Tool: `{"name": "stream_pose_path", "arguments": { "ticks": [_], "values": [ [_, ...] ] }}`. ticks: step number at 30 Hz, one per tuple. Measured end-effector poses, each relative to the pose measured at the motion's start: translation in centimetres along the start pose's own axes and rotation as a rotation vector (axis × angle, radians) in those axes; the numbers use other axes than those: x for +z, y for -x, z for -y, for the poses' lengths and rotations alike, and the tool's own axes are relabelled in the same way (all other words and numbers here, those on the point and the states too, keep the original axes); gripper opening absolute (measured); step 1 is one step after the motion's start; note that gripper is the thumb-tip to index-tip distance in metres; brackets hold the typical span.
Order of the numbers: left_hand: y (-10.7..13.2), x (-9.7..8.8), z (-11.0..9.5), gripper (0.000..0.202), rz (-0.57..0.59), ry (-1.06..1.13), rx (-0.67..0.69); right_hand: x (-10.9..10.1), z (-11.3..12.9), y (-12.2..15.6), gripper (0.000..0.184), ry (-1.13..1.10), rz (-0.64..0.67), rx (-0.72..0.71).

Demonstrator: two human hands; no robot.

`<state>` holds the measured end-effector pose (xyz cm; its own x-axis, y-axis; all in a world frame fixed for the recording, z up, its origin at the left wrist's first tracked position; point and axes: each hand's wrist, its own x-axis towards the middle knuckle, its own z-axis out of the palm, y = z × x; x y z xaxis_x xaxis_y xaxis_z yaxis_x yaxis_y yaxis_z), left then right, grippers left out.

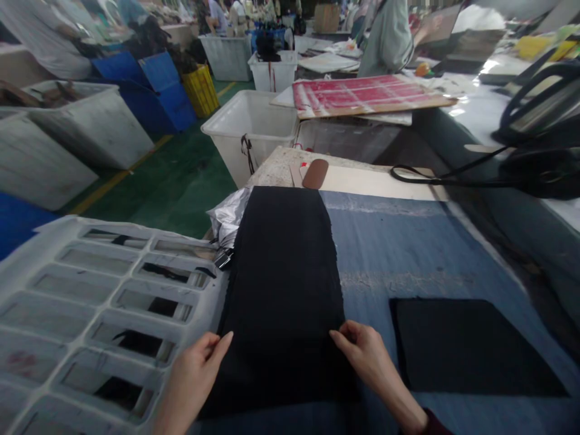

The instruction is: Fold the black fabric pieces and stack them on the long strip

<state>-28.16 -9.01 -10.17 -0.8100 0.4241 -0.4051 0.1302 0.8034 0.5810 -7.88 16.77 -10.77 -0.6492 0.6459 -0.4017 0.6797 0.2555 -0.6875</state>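
A long black fabric panel (285, 272) with slightly frayed sides lies lengthwise in front of me on the blue-grey table covering (399, 241). At its left edge, my left hand (199, 368) pinches the cloth between thumb and fingers. My right hand (362, 347) grips the opposite edge the same way, at about the same height. Whether the panel is one layer or several I cannot tell. To the right of my right hand lies a second black fabric piece (466, 347), flat, with a slanted right side.
A white slotted rack (109, 290) holding dark pieces stands at the left. Beyond the panel are a brown oval piece (316, 174), a cream board (371, 181) and a white bin (249, 115). A black strap (417, 176) trails in from the right. Other people work in the background.
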Motion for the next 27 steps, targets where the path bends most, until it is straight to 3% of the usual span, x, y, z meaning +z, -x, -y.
{"name": "stream_pose_path", "arguments": {
  "ticks": [9, 21, 27],
  "values": [
    [-0.2, 0.1, 0.3, 0.053, 0.03, 0.037, -0.047, 0.0, 0.1, -0.3, 0.033, 0.022, 0.015, 0.022],
    [0.3, 0.3, -0.8, 0.046, -0.098, 0.052, 0.001, 0.3, -1.4, -0.8, 0.051, 0.112, 0.098, 0.069],
    [0.3, 0.3, -0.9, 0.045, -0.095, 0.078, -0.031, 0.6, -2.2, -1.1, 0.054, 0.108, 0.104, 0.077]
  ]
}}
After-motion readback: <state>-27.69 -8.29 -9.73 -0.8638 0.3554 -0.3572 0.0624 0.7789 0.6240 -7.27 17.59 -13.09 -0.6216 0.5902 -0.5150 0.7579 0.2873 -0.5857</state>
